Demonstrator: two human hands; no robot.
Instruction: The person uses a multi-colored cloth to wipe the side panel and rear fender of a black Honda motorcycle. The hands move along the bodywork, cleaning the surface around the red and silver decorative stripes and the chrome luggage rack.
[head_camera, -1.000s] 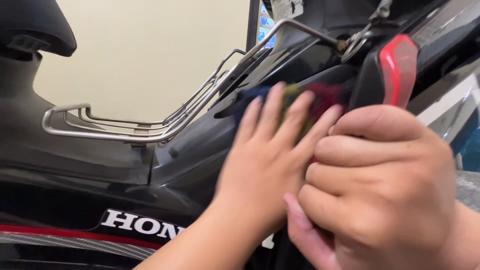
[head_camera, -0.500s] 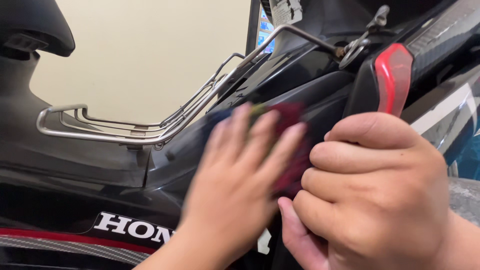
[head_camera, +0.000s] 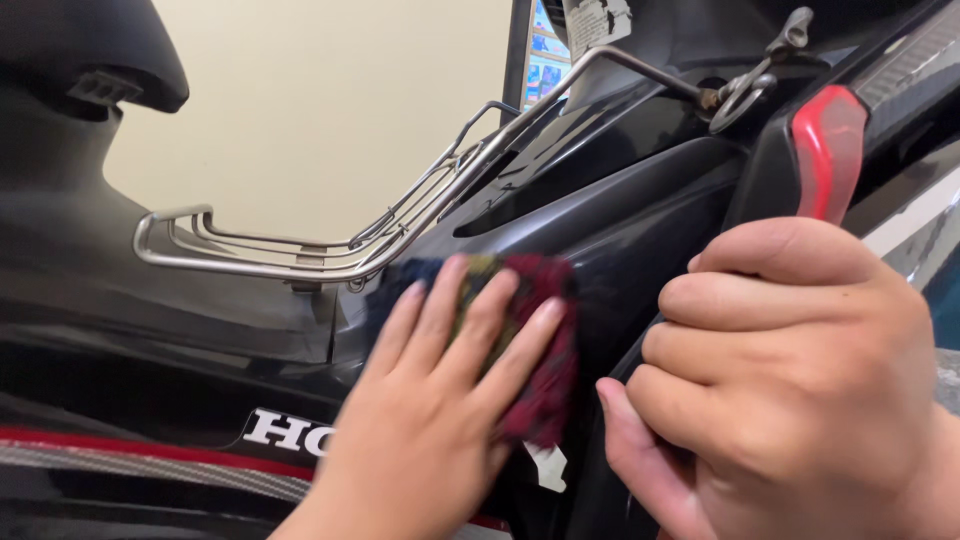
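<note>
My left hand (head_camera: 430, 420) lies flat, fingers (head_camera: 470, 330) spread, pinning a soft, limp red-and-dark cloth (head_camera: 545, 370) against the scooter's glossy black panel (head_camera: 640, 230); it seems light and best held under the fingertips. My right hand (head_camera: 790, 370) is curled shut around the panel's edge, just beside the cloth.

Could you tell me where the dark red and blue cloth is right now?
In the head view, the dark red and blue cloth lies low centre, pressed under the left hand against the black scooter panel, beside the right hand.

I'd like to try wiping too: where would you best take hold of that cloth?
Press flat on the cloth's back from the outer side, as the left hand does: it lies spread against the sloping black panel, so spread fingers pin it better than a pinch.
</note>
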